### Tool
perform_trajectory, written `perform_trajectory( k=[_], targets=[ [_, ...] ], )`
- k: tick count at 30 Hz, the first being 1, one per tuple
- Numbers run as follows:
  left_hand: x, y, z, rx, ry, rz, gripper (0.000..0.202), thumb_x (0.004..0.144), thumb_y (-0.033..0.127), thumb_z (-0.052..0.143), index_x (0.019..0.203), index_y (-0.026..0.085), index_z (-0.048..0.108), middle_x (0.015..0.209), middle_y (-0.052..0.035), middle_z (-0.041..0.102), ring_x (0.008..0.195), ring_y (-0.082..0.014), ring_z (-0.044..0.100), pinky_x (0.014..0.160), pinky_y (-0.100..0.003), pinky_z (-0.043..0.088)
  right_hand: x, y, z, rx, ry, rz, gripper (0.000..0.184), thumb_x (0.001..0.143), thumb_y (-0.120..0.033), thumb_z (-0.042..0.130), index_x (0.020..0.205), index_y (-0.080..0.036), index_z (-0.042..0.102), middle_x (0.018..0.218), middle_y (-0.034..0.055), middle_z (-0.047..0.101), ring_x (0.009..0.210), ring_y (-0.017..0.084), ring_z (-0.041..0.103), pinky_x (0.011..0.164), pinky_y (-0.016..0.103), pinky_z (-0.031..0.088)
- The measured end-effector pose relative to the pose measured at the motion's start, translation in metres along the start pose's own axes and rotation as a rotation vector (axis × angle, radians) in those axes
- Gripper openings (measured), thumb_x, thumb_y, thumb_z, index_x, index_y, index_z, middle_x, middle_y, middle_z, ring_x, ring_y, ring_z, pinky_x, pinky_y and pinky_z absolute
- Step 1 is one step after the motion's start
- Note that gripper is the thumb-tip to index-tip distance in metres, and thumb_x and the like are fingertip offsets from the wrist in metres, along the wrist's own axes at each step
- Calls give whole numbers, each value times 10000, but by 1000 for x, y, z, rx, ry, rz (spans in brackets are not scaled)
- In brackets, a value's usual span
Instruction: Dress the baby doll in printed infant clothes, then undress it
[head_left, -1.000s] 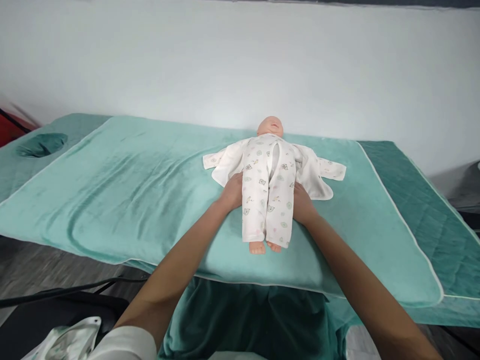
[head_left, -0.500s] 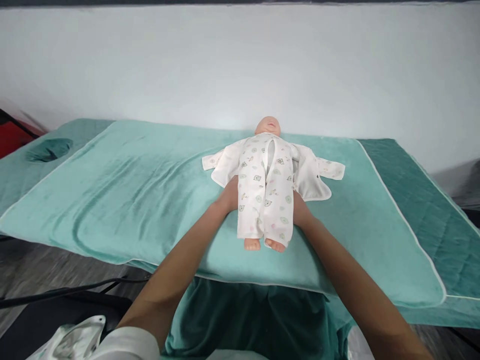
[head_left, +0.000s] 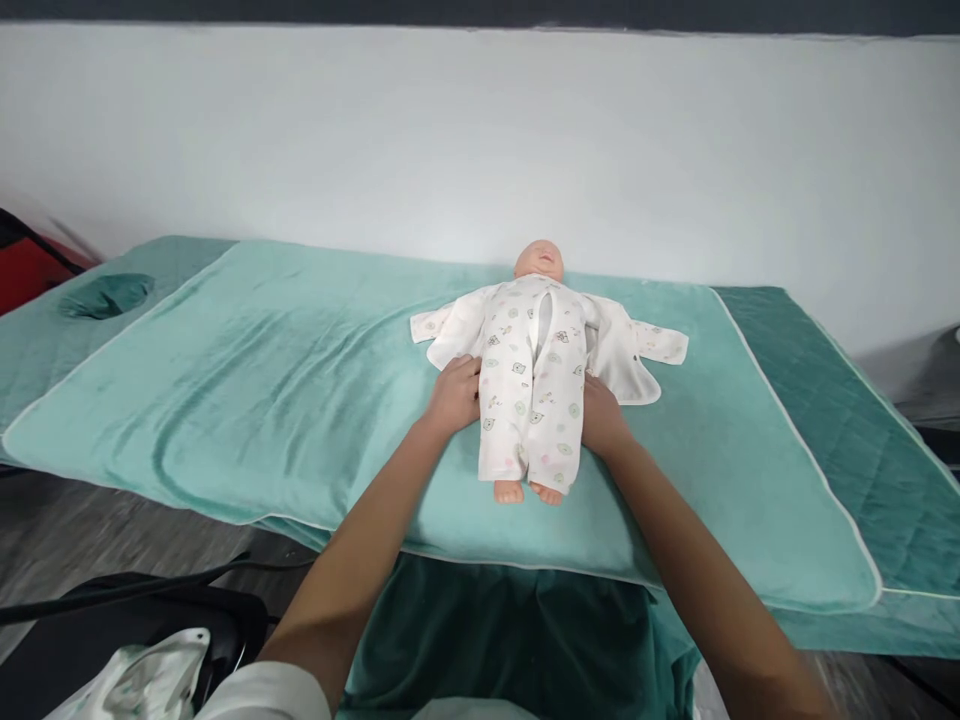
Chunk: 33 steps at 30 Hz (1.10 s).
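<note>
A baby doll [head_left: 539, 259] lies on its back, its head toward the wall and its bare feet toward me. White printed baby clothes [head_left: 531, 400] cover its body and legs, with a slit at the chest and side flaps and sleeves spread outward. My left hand [head_left: 456, 392] is closed at the left edge of the clothes, beside the thigh. At the opposite edge my right hand [head_left: 602, 412] is closed too, its fingertips partly hidden by the fabric. Under the doll is a light green blanket [head_left: 337, 400].
The blanket lies over a darker green padded massage bed [head_left: 840, 420] with a face hole [head_left: 106, 296] at its left end. A white wall [head_left: 375, 130] rises behind. Below left, a black chair [head_left: 127, 640] holds more printed white cloth [head_left: 150, 680].
Both hands have come out from under the sides of the clothes, so their backs and knuckles show more. The trouser legs have drawn slightly narrower. The camera view has tilted up slightly.
</note>
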<state>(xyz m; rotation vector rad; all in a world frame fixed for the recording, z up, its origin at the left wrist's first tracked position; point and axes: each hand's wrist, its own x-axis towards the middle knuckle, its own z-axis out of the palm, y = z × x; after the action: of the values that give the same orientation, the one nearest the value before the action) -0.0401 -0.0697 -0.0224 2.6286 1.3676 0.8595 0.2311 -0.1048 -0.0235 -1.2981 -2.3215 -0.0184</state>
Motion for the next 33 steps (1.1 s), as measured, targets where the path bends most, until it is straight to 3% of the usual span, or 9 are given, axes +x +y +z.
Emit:
perform_trajectory(
  k=[8,12,17,23,28,30,33],
  targets=[
    [-14,5,-7,68,13,55,244,879,169,502,664,220,608,750,-68,572,774,-220,511,697,-379,391,-17,1,-12,55,-14,-79,191,939,-243,537,889,-195,715,943,117,698,929,275,632,786,391,505],
    [-16,6,-9,51,-25,55,210,843,132,513,683,217,619,771,-67,586,779,-220,522,703,-382,397,-24,-3,-21,151,-24,-53,242,955,-210,489,804,-215,678,871,77,668,839,224,608,723,344,478],
    [-20,7,-12,-43,-73,67,225,839,120,478,710,214,637,830,-77,614,814,-231,531,730,-397,423,-29,-9,-29,261,44,22,328,984,-283,459,698,-215,605,699,40,580,694,186,552,637,318,436],
    [-22,7,-12,-166,-23,-64,253,844,102,441,672,213,590,756,-54,604,789,-216,547,746,-381,461,-38,-12,-30,366,182,308,273,970,-397,530,838,-216,687,726,17,670,653,168,596,647,303,465],
    [-20,-4,-9,-289,185,-370,214,844,127,457,846,209,654,866,-31,668,854,-192,607,808,-341,498,-39,23,-27,230,486,589,309,920,-457,538,954,-188,687,912,80,701,855,233,633,812,376,507],
    [-18,-9,-6,-246,232,-467,223,838,131,464,891,200,669,878,-40,676,852,-203,615,809,-352,502,-38,42,-27,86,459,667,373,893,-477,532,1010,-156,682,1010,147,685,965,289,609,879,448,487],
    [-16,-14,-1,-157,250,-503,224,833,131,473,905,196,675,899,-63,676,908,-232,619,844,-380,506,-35,60,-32,-112,304,787,452,864,-524,545,1030,-126,680,1052,209,663,994,332,581,896,493,451]
  ],
)
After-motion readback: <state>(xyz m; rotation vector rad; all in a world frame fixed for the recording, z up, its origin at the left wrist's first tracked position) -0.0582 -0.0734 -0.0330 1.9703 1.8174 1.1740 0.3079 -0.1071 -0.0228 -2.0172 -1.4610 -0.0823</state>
